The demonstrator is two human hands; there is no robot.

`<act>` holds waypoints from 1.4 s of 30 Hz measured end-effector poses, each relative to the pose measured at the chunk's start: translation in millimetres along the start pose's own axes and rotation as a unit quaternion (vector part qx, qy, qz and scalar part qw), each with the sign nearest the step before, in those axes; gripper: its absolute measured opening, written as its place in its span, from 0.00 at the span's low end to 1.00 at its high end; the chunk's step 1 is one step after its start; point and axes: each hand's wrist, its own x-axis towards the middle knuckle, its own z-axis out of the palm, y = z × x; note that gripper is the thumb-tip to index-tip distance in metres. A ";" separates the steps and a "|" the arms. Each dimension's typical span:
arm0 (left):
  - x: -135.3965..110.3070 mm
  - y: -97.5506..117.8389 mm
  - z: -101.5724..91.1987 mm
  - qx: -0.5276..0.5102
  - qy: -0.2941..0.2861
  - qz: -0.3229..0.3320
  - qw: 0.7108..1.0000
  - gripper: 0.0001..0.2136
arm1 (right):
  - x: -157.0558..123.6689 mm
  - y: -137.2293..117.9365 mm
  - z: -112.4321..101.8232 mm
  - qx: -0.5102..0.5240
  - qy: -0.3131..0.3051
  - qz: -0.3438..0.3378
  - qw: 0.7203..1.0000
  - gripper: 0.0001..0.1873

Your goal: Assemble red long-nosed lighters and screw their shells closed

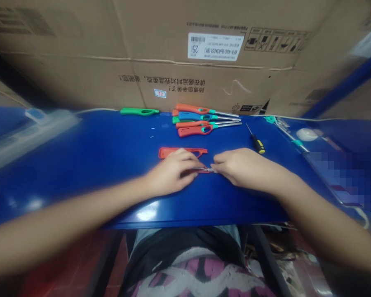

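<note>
My left hand (174, 172) is closed round a red lighter shell half (203, 171) low over the blue table; the palm and fingers hide most of it. A thin silvery metal piece (209, 169) runs from that shell to the fingertips of my right hand (245, 167), which are pinched together at its right end. Exactly what sits inside the shell is hidden. Just behind my left hand lies another red shell half (165, 152), its hollow side up and its trigger loop to the right.
Several assembled stick lighters (196, 130) lie in a pile at the back, beside a green lighter body (137, 111). A black-and-yellow screwdriver (258, 145) is beyond my right hand. A power strip (34, 136) stands left, a cardboard box (95, 53) behind, a white round object (307, 134) right.
</note>
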 end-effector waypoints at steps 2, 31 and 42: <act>0.5 0.8 -0.4 -0.002 -0.001 -0.003 1.000 0.15 | 0.7 -1.5 -0.4 0.001 -0.008 0.004 1.000 0.13; 1.5 5.1 -2.8 -0.002 -0.017 -0.010 1.000 0.14 | 0.3 -3.3 -1.3 -0.003 0.005 0.001 1.000 0.14; 1.3 4.4 -3.5 -0.002 -0.030 -0.007 1.000 0.15 | 1.7 -3.2 -1.8 0.002 0.008 0.004 1.000 0.15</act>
